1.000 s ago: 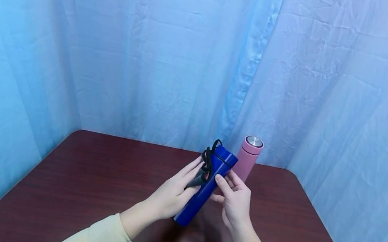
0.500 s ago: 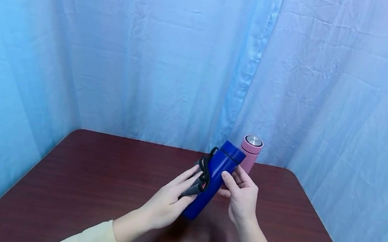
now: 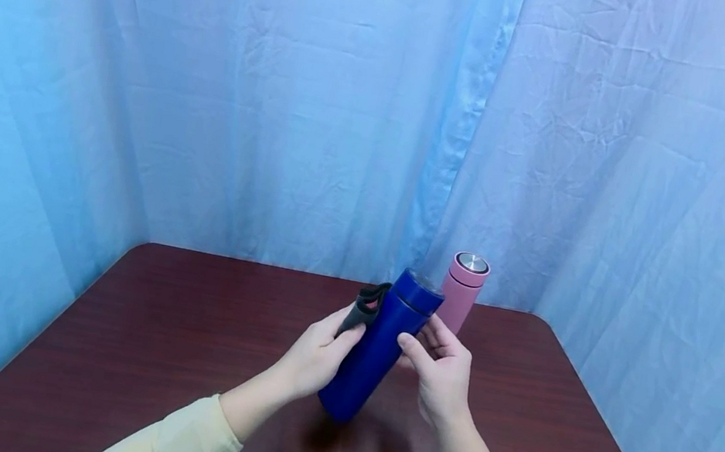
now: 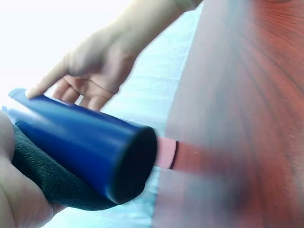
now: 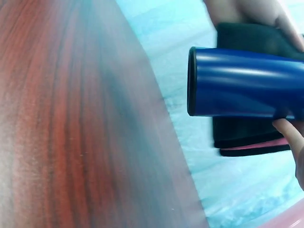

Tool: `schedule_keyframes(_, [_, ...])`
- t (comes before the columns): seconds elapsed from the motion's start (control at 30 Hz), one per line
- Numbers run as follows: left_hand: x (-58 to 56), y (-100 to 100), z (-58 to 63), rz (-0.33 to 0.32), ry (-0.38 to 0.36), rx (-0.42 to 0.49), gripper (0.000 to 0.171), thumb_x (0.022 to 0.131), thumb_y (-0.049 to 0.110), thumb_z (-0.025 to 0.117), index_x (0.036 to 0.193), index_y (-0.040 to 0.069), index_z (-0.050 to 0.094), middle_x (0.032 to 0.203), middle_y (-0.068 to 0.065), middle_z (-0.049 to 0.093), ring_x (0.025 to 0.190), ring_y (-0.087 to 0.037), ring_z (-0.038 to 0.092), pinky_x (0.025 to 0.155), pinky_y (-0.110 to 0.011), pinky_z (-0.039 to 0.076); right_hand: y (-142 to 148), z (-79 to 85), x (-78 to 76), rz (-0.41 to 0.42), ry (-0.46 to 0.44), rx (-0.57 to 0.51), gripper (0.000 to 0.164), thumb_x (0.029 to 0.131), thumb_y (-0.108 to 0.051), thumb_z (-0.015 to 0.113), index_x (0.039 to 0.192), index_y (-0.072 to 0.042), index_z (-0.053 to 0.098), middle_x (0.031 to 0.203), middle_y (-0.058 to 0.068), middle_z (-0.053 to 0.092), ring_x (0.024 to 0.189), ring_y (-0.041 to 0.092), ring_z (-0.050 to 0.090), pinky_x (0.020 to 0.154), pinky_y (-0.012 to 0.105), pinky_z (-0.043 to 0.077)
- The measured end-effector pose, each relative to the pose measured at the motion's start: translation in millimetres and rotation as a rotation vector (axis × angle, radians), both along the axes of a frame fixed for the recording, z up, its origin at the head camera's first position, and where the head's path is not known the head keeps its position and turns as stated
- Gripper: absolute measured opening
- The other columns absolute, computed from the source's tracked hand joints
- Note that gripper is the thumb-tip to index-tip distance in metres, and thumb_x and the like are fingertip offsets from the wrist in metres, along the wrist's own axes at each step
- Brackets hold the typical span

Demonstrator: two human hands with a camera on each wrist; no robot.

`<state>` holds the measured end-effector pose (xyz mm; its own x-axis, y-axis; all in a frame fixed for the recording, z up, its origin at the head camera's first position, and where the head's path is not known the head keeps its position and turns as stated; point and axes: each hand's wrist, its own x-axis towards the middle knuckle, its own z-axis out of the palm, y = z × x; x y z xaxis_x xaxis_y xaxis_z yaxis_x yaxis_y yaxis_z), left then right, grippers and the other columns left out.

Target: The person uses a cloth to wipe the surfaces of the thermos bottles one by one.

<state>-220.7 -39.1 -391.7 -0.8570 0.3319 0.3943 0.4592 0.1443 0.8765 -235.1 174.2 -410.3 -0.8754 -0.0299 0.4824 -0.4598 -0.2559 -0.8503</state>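
A blue vacuum flask (image 3: 376,345) tilts above the table, its lid end up and to the right. My left hand (image 3: 318,352) grips a folded dark grey cloth (image 3: 356,317) against the flask's left side. In the left wrist view the fuzzy cloth (image 4: 57,183) lies along the flask's wall. Black edging and a strip of pink show on it in the right wrist view. My right hand (image 3: 442,371) holds the flask just below the lid, thumb (image 5: 287,130) on the near side and fingers behind. Part of the cloth is hidden behind the flask.
Behind my right hand a pink flask (image 3: 461,291) with a silver-topped lid stands upright on the dark red wooden table (image 3: 179,324). Pale blue curtains (image 3: 310,109) hang round the table's back and sides.
The blue flask rose to the right, then came back down to the left with both hands. The cloth's looping black edge, earlier across the flask's side, now sits bunched above my left hand.
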Motion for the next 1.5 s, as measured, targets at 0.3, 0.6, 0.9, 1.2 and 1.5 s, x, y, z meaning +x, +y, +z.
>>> schedule_keyframes(0.3, [17.0,5,-7.7,-0.013,0.078,-0.02,0.049,0.109,0.022,0.049,0.157,0.025,0.041,0.162,0.01,0.034,0.145,-0.01,0.034,0.114,-0.047,0.036,10,4.9,-7.5,-0.081,-0.008,-0.028,0.051,0.094,0.008,0.068,0.143,0.003,0.055,0.124,0.017,0.069,0.102,0.028,0.072,0.07,0.045,0.06])
schedule_keyframes(0.6, [13.9,9,16.8,0.018,0.122,0.074,0.048,0.11,0.023,0.046,0.157,0.027,0.041,0.158,0.007,0.04,0.139,-0.016,0.045,0.109,-0.05,0.041,8,-2.6,-0.1,-0.049,0.169,0.252,0.057,0.089,0.008,0.073,0.143,-0.001,0.058,0.128,0.016,0.068,0.11,0.026,0.07,0.086,0.036,0.058])
schedule_keyframes(0.9, [1.1,-2,-1.5,-0.049,-0.194,0.105,0.045,0.111,0.035,0.043,0.148,0.013,0.052,0.128,-0.01,0.066,0.115,-0.024,0.064,0.1,-0.05,0.049,7,6.9,1.8,-0.036,0.206,0.153,0.058,0.084,0.016,0.072,0.14,0.008,0.056,0.126,0.015,0.069,0.109,0.023,0.07,0.089,0.034,0.057])
schedule_keyframes(1.2, [11.5,-1,-6.5,-0.042,-0.066,0.174,0.044,0.11,0.019,0.045,0.154,0.02,0.046,0.15,-0.002,0.052,0.135,-0.02,0.05,0.109,-0.046,0.041,12,5.4,-4.6,-0.136,0.256,0.283,0.066,0.08,0.018,0.076,0.142,0.0,0.058,0.123,0.012,0.071,0.105,0.021,0.071,0.084,0.032,0.058])
schedule_keyframes(1.5, [-2.6,-5,10.0,-0.119,-0.285,0.275,0.045,0.111,0.029,0.041,0.147,0.005,0.05,0.129,-0.018,0.064,0.114,-0.028,0.063,0.097,-0.048,0.051,8,5.7,2.9,0.022,0.381,0.367,0.074,0.074,0.025,0.076,0.142,0.004,0.056,0.12,0.014,0.071,0.1,0.018,0.071,0.079,0.036,0.06])
